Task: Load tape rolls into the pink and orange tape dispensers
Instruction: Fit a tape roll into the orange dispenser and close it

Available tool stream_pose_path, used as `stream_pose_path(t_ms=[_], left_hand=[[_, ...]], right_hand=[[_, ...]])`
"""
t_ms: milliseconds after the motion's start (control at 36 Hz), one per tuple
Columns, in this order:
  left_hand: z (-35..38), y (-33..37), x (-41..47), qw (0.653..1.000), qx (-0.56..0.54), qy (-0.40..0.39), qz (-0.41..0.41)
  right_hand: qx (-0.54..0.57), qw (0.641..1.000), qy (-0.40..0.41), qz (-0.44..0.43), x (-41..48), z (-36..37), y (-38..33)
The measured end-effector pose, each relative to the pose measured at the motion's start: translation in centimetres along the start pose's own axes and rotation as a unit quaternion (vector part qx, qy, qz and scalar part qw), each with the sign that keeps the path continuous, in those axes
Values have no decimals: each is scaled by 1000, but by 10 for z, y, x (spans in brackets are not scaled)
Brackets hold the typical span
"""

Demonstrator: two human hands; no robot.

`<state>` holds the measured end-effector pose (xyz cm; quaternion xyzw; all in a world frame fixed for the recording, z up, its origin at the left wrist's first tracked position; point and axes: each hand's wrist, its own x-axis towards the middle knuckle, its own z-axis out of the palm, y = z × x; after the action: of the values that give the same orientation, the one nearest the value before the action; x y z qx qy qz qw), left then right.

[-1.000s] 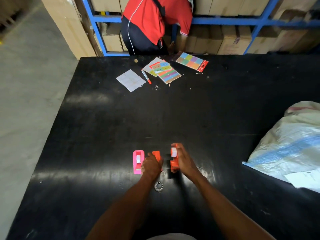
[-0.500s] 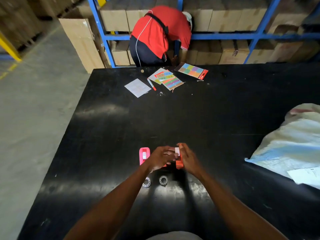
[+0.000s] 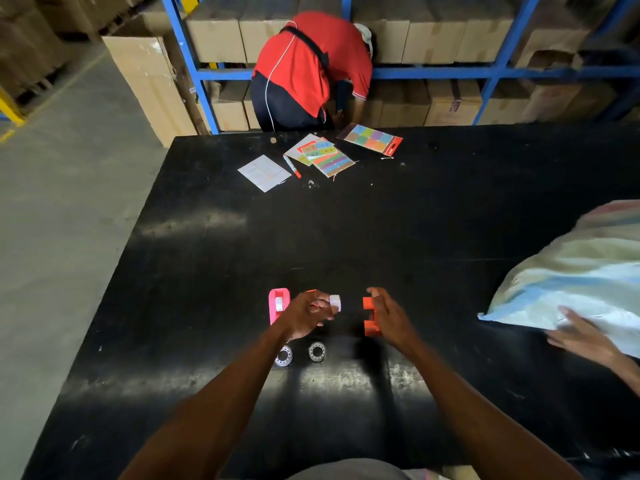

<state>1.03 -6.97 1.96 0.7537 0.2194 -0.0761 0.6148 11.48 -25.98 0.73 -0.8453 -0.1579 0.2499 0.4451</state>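
The pink tape dispenser (image 3: 278, 305) lies on the black table (image 3: 381, 237) with a white roll inside it. Just right of it, my left hand (image 3: 306, 315) pinches a small white tape roll (image 3: 335, 302) at its fingertips; a sliver of another orange piece (image 3: 310, 291) shows behind the hand. My right hand (image 3: 389, 317) grips the orange tape dispenser (image 3: 370, 315), which stands on the table, its roll slot bare. Two clear tape rolls (image 3: 284, 356) (image 3: 317, 351) lie on the table below my left hand.
A white and blue sack (image 3: 581, 271) covers the table's right side, and another person's hand (image 3: 581, 336) rests by it. Paper cards, colour sheets (image 3: 374, 139) and a pen (image 3: 292, 167) lie at the far edge. A person in red bends at the blue shelves of boxes beyond.
My hands were together on the orange dispenser; they have now drawn apart, the left carrying the white roll away leftward, the right keeping the dispenser. Another person's hand has appeared at the right.
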Motion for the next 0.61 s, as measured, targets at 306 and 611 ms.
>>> stream_pose_path(t_ms=[306,611], left_hand=[[28,-28,3,986,162,42,-17],[60,-35,12,959,279,30,-24]], right_hand=[[20,999,-24,-16,4,-6,-14],[40,998,-43,0,21,-1,-7]])
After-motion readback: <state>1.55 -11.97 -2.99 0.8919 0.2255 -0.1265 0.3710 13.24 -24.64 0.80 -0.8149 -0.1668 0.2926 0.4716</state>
